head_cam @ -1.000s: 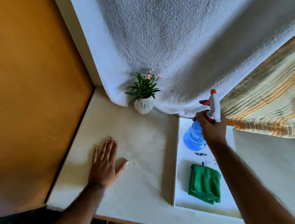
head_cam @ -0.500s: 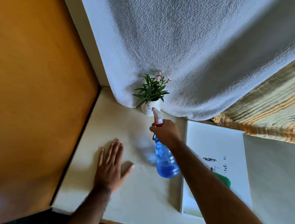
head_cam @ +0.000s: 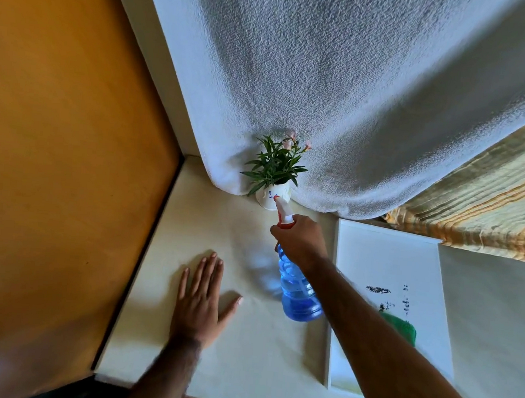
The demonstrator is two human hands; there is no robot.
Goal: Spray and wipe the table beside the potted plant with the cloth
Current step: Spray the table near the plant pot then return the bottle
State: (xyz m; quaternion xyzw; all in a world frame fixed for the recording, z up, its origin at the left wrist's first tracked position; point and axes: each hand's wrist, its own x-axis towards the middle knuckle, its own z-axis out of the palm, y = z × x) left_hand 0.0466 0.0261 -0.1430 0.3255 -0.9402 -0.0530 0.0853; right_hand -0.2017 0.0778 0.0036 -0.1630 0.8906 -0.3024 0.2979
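The right hand [head_cam: 300,241] is wrapped around the neck of a blue spray bottle [head_cam: 298,291], held tilted above the middle of the cream worktop [head_cam: 242,354], its white and red nozzle pointing toward the potted plant [head_cam: 274,171]. The plant stands at the worktop's far edge, against a hanging white towel [head_cam: 326,94]. The left hand [head_cam: 198,300] lies flat, fingers spread, palm down on the worktop near its left edge. A green cloth [head_cam: 401,330] rests on a white board [head_cam: 387,271] toward the worktop's right, partly hidden behind the right forearm.
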